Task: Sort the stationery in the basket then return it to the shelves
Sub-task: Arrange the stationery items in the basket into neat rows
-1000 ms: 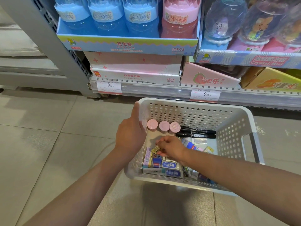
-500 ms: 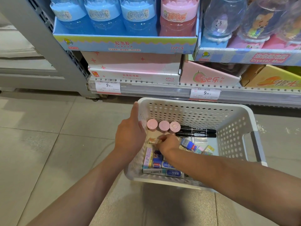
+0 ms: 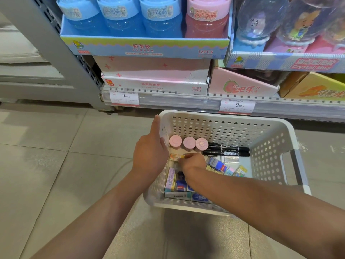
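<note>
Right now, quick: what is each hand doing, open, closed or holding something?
Left hand: grips the left wall of the white basket.
Right hand: inside the basket, pinching a small orange-and-white packet.

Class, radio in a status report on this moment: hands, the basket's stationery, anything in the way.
Left hand grips white basket rim. Right hand pinches small eraser packet inside basket. Pink-capped tubes, black markers lined up behind. Nothing blocking.
</note>
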The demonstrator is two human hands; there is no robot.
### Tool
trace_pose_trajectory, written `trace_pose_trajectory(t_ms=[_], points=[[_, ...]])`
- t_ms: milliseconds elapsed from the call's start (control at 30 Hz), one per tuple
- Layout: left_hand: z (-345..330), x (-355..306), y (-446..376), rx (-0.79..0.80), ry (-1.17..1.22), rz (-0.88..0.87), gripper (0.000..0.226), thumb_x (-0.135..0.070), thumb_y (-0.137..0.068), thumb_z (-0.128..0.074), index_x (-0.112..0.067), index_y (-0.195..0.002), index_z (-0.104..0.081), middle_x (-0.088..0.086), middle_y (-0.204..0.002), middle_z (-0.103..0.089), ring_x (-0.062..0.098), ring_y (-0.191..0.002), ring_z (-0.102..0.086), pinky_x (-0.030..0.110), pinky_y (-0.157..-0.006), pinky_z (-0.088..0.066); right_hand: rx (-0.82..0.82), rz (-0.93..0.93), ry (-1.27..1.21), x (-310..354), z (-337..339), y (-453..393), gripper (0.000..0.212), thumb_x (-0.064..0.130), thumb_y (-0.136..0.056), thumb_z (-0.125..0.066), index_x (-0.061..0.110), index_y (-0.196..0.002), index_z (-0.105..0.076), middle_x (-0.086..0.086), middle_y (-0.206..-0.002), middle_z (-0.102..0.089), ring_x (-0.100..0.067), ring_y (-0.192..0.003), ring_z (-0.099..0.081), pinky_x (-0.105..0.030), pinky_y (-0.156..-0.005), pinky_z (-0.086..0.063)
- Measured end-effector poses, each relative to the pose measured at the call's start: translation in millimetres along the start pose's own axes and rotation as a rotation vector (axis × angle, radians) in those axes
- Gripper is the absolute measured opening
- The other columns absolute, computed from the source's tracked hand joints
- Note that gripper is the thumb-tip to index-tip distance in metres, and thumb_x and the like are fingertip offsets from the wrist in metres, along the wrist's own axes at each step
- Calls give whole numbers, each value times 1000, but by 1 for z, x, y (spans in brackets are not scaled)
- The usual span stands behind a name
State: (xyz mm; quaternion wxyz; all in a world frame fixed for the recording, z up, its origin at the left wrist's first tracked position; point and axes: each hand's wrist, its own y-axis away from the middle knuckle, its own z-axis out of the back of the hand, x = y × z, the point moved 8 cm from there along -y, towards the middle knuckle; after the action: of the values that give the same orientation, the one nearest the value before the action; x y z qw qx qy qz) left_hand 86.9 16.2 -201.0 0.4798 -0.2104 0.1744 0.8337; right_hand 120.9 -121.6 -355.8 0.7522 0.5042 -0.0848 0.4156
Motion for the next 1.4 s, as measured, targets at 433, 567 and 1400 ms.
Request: trace_pose_trajectory(t_ms=[433, 567, 1400], points=[[0, -1, 0, -11, -7, -6, 62, -15, -96, -43, -21, -150, -13, 15, -96, -66, 25, -77, -59, 32, -65, -46, -24, -5, -110, 5, 4, -1, 25, 16, -91, -57, 9, -116, -57, -10, -114, -63, -25, -103, -59, -27, -73, -40], [0, -1, 0, -9, -11, -5, 62, -15, -96, -43, -21, -150, -13, 16, -103, -66, 29, -85, -62, 36, -69, -51, -43, -26, -160, -1, 3, -5, 15, 10, -93, -52, 8, -106, -59, -10, -109, -64, -19, -86, -51, -26, -71, -39], [1, -2, 0, 3, -21, -11, 60, -14, -96, -42, -20, -149, -15, 15, -89, -64, 29, -76, -59, 36, -65, -48, 403, 736, 788, 18, -30, 39, 25, 20, -82, -69, 7, -102, -64, -12, -116, -53, -27, -100, -57, -29, -81, -46]])
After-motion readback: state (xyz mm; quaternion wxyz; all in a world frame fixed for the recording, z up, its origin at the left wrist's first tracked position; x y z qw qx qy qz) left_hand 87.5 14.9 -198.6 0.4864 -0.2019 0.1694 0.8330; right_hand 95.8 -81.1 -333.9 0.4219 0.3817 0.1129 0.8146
